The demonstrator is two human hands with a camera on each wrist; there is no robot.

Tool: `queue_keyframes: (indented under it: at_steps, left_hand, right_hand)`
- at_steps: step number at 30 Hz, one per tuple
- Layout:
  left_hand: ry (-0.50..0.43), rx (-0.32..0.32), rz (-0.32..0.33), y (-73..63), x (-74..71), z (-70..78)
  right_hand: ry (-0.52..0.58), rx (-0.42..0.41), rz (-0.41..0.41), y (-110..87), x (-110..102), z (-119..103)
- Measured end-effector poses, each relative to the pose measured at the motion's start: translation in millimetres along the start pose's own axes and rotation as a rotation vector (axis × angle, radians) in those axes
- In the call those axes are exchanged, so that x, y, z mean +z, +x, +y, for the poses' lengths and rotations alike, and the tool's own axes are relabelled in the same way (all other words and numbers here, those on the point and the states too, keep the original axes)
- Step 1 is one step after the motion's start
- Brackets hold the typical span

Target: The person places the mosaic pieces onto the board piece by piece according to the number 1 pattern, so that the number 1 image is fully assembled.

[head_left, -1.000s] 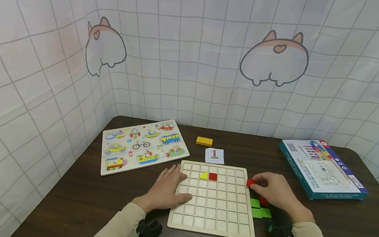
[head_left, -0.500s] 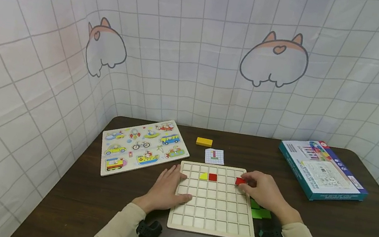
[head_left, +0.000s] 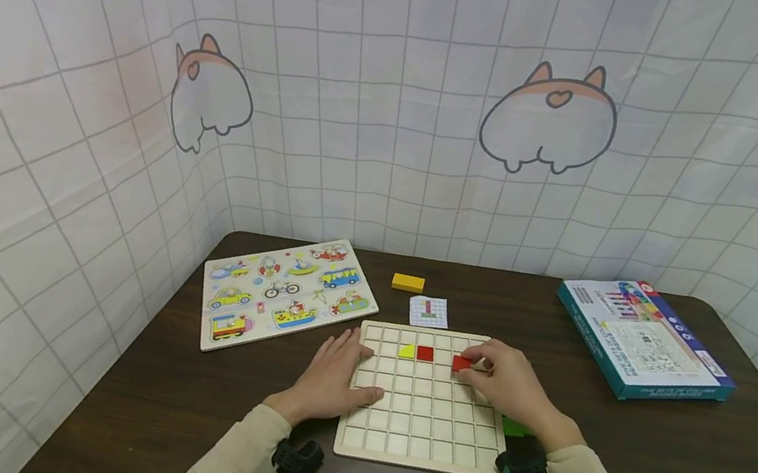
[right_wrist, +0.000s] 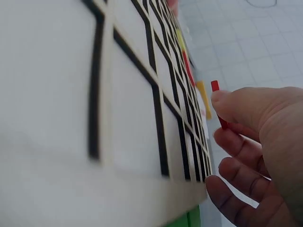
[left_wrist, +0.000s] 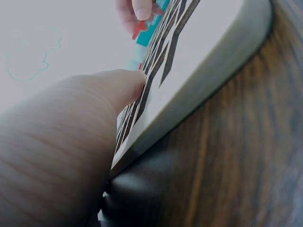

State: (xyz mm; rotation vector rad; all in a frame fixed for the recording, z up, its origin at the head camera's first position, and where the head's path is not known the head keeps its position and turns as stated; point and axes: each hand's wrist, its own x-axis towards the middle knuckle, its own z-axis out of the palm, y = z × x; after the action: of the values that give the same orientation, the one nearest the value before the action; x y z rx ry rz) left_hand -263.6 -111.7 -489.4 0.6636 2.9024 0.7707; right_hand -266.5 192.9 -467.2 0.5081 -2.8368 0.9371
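On the dark, wood-grained table [head_left: 126, 420], we see the pale wooden board [head_left: 421, 427], square and divided into cells. The left hand [head_left: 329, 378] lies with straight fingers on its left edge. The right hand [head_left: 509, 385], clearly the nearer, pinches the red tile [head_left: 460, 364] above the board, to the right of the red piece [head_left: 425, 354] in its cell; this tile is thin, flat, square.
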Motion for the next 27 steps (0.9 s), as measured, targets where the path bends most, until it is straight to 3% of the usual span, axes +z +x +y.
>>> queue_keyframes:
  at_steps: [27]
  left_hand:
    - [-0.008,-0.003,0.003,1.3,0.1,-0.8]
  right_hand:
    - [0.014,-0.062,0.009,0.1,16.5,-20.0]
